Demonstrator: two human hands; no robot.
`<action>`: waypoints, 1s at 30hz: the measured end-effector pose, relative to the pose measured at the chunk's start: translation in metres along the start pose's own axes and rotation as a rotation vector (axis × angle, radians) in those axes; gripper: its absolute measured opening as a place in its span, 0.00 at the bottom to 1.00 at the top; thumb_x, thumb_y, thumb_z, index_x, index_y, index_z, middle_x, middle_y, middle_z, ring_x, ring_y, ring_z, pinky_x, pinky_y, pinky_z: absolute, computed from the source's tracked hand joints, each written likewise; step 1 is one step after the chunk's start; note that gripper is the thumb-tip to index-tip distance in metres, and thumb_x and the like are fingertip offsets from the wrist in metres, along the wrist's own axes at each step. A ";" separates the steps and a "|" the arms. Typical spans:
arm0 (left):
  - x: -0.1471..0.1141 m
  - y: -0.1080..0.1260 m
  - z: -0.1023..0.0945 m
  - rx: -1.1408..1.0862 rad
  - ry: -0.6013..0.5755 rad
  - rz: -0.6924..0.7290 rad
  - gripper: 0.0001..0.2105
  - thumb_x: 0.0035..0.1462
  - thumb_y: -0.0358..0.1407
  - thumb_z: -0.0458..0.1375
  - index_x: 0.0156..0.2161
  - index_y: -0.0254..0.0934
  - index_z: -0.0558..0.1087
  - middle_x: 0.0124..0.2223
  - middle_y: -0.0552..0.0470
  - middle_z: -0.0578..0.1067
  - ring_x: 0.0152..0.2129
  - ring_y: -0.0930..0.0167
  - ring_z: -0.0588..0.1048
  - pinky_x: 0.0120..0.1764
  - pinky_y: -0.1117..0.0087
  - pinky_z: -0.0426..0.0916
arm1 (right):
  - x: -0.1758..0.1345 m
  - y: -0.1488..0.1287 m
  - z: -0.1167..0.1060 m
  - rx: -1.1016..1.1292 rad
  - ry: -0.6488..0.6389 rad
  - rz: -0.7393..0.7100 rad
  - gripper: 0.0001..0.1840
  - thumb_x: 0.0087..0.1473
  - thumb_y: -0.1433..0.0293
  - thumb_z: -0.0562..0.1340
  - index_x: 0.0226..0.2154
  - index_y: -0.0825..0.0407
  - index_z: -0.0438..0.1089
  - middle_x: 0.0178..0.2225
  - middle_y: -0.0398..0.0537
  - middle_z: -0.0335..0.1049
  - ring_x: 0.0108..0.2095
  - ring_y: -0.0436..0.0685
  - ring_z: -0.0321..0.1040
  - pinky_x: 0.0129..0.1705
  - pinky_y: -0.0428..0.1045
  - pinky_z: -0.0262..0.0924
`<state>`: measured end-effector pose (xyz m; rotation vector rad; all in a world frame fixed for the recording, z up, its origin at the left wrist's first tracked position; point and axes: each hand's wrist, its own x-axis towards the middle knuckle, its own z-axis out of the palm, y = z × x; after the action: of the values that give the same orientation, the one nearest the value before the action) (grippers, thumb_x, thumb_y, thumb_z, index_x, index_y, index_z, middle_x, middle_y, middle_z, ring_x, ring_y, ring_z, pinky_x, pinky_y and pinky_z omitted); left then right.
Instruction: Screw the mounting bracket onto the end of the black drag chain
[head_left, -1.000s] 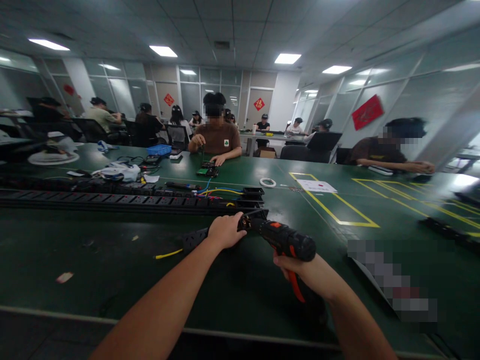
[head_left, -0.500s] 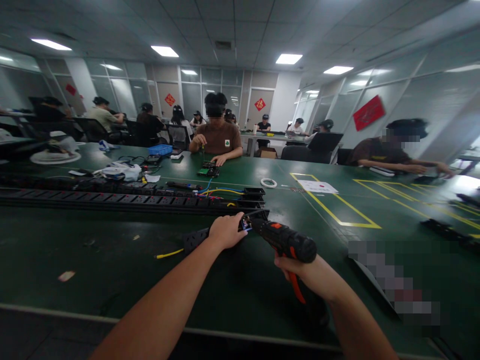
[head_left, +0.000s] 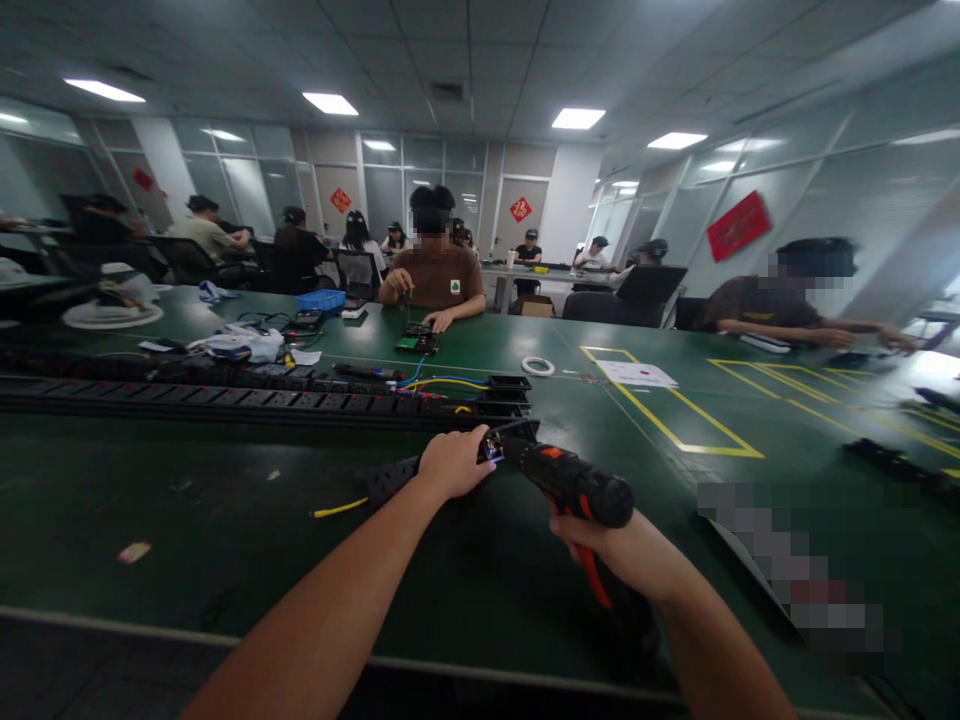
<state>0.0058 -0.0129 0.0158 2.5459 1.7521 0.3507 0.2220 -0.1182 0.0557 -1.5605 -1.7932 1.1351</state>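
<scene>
My left hand (head_left: 454, 464) is closed around a black socket unit (head_left: 386, 482), which lies on the green table. A yellow wire (head_left: 341, 509) comes out of the unit's left end. At its right end, beside my thumb, a small circuit part (head_left: 492, 446) shows. My right hand (head_left: 600, 540) grips the handle of a black and orange power screwdriver (head_left: 574, 478). The tool's nose points left at the circuit part; whether the tip touches it I cannot tell.
Long black power strips (head_left: 225, 402) lie just beyond my hands, with coloured wires (head_left: 442, 381) at their right end. Further back are a white tape roll (head_left: 538, 366), a paper sheet (head_left: 639, 374) and a blue basket (head_left: 320, 299). A co-worker (head_left: 435, 275) sits opposite, handling a green circuit board (head_left: 411, 343).
Almost nothing differs. Both my hands, the socket unit and the power screwdriver keep their places.
</scene>
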 end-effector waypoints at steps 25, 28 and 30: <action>0.001 -0.002 0.005 0.018 0.037 0.008 0.30 0.55 0.51 0.55 0.61 0.46 0.58 0.47 0.46 0.76 0.43 0.59 0.75 0.43 0.62 0.66 | 0.000 0.002 0.001 0.069 0.006 -0.028 0.10 0.49 0.67 0.62 0.35 0.53 0.70 0.24 0.43 0.69 0.27 0.55 0.67 0.33 0.50 0.62; 0.001 -0.002 0.004 0.018 0.042 0.014 0.30 0.56 0.52 0.55 0.61 0.45 0.58 0.48 0.46 0.76 0.44 0.59 0.74 0.43 0.61 0.66 | -0.001 0.002 0.000 0.054 0.028 -0.073 0.11 0.48 0.67 0.63 0.36 0.53 0.71 0.30 0.46 0.72 0.32 0.57 0.69 0.37 0.52 0.63; 0.002 -0.003 0.005 0.017 0.041 0.021 0.30 0.56 0.51 0.55 0.62 0.45 0.58 0.48 0.46 0.76 0.45 0.59 0.74 0.44 0.61 0.66 | -0.002 0.000 0.000 0.041 0.058 -0.121 0.15 0.47 0.67 0.64 0.39 0.53 0.72 0.33 0.47 0.73 0.36 0.59 0.69 0.42 0.54 0.63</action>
<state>0.0048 -0.0100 0.0110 2.5886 1.7504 0.3934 0.2225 -0.1200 0.0557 -1.4264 -1.7894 1.0518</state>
